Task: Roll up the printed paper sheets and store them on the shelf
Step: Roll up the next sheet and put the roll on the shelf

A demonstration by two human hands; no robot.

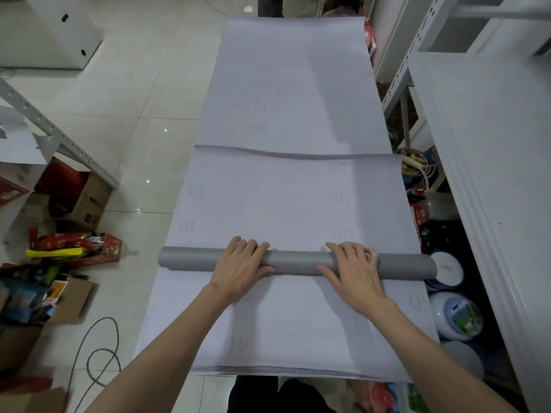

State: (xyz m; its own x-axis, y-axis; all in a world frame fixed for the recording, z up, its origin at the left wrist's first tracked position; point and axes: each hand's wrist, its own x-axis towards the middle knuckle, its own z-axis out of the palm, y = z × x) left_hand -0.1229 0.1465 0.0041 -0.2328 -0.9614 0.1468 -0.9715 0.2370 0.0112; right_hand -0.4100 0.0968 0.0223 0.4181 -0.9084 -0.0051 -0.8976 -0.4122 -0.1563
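We see left hand (pixel 242 263) and right hand (pixel 354 271) both curled over grey tube (pixel 190 257) — lying across paper sheets (pixel 298 192).

Free passage is offered by the open tiled floor (pixel 143 84) in the upper left of the frame. In the lower left the way is narrowed by cardboard boxes (pixel 89 201), loose packets (pixel 80 242) and a looped cable (pixel 117 338). The left edge is crossed by a slanted metal rail (pixel 59 135). Along the right side the paper sheets (pixel 298 99) are closely bordered by a white shelf (pixel 477 144), and the gap beneath it is filled with round tubs (pixel 456 314).
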